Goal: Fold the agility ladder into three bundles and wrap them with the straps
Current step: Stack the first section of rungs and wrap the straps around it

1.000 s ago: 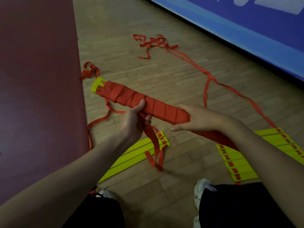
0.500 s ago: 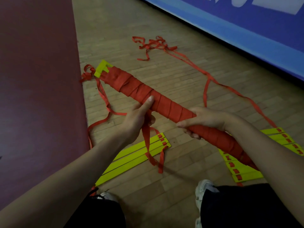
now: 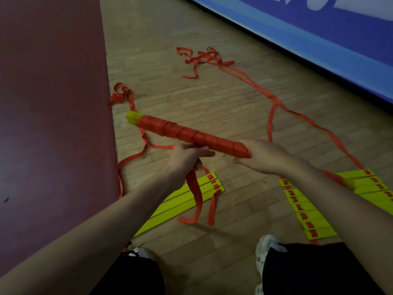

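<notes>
**Bundle** (image 3: 191, 135): flat rungs wound in red strap, held in the air above the floor (image 3: 212, 99). It slants from a bare yellow tip (image 3: 133, 118) near the dark red mat (image 3: 53, 103) down to the near end.

**Right hand** (image 3: 265, 156): fingers (image 3: 240, 161) wrapped round the near end of the bundle, bearing its weight.

**Left hand** (image 3: 187, 156): clenched on the strap tail (image 3: 194, 192) just under the bundle's middle. The tail hangs to the floor.

**Step in hand, as I judge it:** laying the next turn of strap. One bundle is mostly wound.

**Advice:**
- Pull the tail taut before each turn.
- Lay it flat, overlapping the turn before.
- Let the right hand roll the bundle rather than loosen its hold.
- Mind the strap trailing from the tip along the mat; a snag there would drag the winding askew.

**Awaiting work:**
- Yellow rungs (image 3: 180, 205) on the floor below the left hand.
- More rungs (image 3: 308, 209) below the right forearm.
- Loose strap (image 3: 202, 58) tangled farther off.
</notes>
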A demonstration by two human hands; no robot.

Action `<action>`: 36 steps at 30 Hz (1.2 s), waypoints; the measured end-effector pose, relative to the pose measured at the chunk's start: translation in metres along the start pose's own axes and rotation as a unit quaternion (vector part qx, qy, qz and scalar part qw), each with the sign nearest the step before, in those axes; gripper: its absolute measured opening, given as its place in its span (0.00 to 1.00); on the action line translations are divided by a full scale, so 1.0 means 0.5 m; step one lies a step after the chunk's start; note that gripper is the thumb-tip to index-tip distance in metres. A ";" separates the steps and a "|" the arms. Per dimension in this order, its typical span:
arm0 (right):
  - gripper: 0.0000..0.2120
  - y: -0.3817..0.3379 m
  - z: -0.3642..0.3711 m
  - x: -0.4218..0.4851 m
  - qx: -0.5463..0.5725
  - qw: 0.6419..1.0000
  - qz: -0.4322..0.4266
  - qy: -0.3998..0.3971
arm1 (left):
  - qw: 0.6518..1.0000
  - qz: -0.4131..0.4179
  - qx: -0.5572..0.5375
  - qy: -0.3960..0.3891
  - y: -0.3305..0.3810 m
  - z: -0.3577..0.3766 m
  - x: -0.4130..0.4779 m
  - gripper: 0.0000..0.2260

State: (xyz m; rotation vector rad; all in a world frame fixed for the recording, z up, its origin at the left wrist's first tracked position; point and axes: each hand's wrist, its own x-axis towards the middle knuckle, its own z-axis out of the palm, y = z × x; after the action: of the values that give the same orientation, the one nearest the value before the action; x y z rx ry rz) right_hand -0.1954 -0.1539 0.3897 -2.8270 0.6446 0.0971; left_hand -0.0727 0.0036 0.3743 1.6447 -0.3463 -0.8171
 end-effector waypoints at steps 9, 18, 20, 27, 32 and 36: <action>0.24 -0.035 0.011 0.003 -0.136 0.984 -0.036 0.106 | 0.989 0.001 -0.142 0.026 0.026 -0.006 -0.002 0.07; 0.35 -0.025 -0.027 -0.015 0.048 0.996 -0.057 0.039 | 0.961 0.002 -0.274 -0.034 0.027 -0.009 -0.003 0.09; 0.29 -0.016 -0.043 -0.017 0.169 0.983 -0.068 -0.023 | 0.959 0.022 -0.277 -0.059 0.026 -0.009 -0.005 0.08; 0.18 -0.009 -0.053 -0.032 0.424 0.878 -0.022 -0.220 | 0.966 0.058 -0.223 -0.116 0.034 -0.014 -0.011 0.08; 0.15 -0.003 -0.058 -0.027 0.464 0.861 -0.002 -0.209 | 0.981 0.124 -0.102 -0.112 0.039 -0.024 -0.006 0.08; 0.18 0.011 -0.053 -0.019 0.459 0.869 0.013 -0.184 | 0.983 0.142 -0.018 -0.118 0.037 -0.018 -0.008 0.06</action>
State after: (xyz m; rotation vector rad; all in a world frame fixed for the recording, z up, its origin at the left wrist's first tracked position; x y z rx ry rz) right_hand -0.2060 -0.1614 0.4153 -1.8099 0.4604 0.2495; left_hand -0.0655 0.0081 0.3937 1.4250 -0.7130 -0.7962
